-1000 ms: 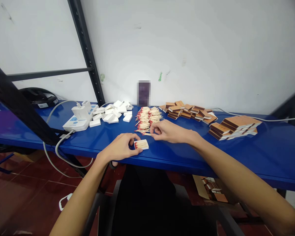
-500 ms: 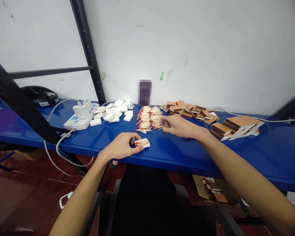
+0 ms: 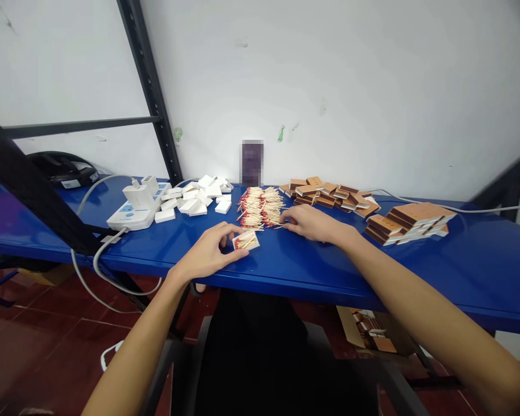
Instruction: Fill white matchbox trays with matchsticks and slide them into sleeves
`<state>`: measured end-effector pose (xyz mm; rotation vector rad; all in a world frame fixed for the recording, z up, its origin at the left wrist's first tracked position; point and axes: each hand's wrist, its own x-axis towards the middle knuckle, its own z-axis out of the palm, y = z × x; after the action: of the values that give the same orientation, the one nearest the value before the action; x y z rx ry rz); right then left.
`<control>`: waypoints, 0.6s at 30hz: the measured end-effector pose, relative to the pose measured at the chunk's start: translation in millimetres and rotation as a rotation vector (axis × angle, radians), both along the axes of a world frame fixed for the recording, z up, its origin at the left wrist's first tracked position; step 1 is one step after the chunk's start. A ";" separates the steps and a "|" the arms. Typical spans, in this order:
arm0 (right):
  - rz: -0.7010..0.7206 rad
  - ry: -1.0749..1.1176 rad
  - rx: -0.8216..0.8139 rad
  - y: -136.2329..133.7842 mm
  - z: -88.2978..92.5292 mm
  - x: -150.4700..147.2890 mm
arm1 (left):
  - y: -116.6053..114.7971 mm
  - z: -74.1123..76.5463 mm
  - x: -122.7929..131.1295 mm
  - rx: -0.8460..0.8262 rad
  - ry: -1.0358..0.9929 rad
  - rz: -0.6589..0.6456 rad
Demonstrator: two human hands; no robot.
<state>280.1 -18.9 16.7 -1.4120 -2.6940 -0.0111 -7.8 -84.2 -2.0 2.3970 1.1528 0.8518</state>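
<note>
My left hand (image 3: 210,251) grips a small white matchbox tray (image 3: 245,241) with red-tipped matches in it, tilted up on the blue table (image 3: 286,266). My right hand (image 3: 307,222) rests at the right edge of the loose pile of red-tipped matches (image 3: 260,207), its fingers curled and pinching at the matches there. The two hands are a short way apart.
White empty trays (image 3: 199,199) lie left of the matches beside a white power strip (image 3: 134,211) with cables. Brown matchbox sleeves (image 3: 329,193) lie behind my right hand, more stacked (image 3: 409,222) at the right. A black frame post (image 3: 149,92) rises at the back left.
My right hand went from beside the tray back to the match pile's right edge. My left hand tilted the tray up a little.
</note>
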 end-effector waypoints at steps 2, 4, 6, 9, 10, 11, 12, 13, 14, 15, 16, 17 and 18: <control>0.000 0.004 -0.006 0.1 0.1 -0.7 | -0.1 0.1 -0.3 0.007 0.012 -0.007; -0.004 0.011 -0.014 -0.3 0.4 -1.6 | -0.3 0.5 -0.1 0.002 0.030 -0.012; -0.010 0.020 -0.023 -1.3 0.9 -2.6 | -0.7 1.0 0.4 -0.003 0.042 -0.015; -0.008 0.040 -0.046 -3.2 1.3 -3.5 | -0.8 1.3 1.0 -0.001 0.055 -0.025; -0.001 0.045 -0.063 -3.7 1.3 -3.6 | -0.6 1.2 1.1 0.003 0.060 -0.030; 0.007 0.048 -0.084 -4.2 1.3 -3.6 | -0.3 0.8 1.0 0.009 0.064 -0.034; 0.017 0.051 -0.107 -4.7 1.4 -3.5 | 0.1 0.4 0.9 0.014 0.070 -0.039; 0.028 0.055 -0.131 -5.5 1.6 -3.5 | 0.5 0.0 0.7 0.017 0.078 -0.041; 0.041 0.060 -0.154 -6.5 2.2 -3.6 | 0.9 -0.4 0.6 0.016 0.088 -0.042; 0.058 0.069 -0.172 -8.1 3.2 -4.1 | 1.2 -0.7 0.6 0.014 0.097 -0.039; 0.080 0.086 -0.184 -10.2 4.6 -5.0 | 1.3 -0.9 0.8 0.011 0.106 -0.035; 0.109 0.114 -0.193 -13.0 6.5 -6.5 | 1.3 -0.9 1.2 0.009 0.115 -0.028; 0.143 0.157 -0.199 -16.5 8.7 -8.9 | 1.0 -0.8 1.7 0.012 0.122 -0.020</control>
<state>271.2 -35.4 25.3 -1.2048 -2.7176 0.3715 -6.1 -83.2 -2.7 2.4962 1.1693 0.7164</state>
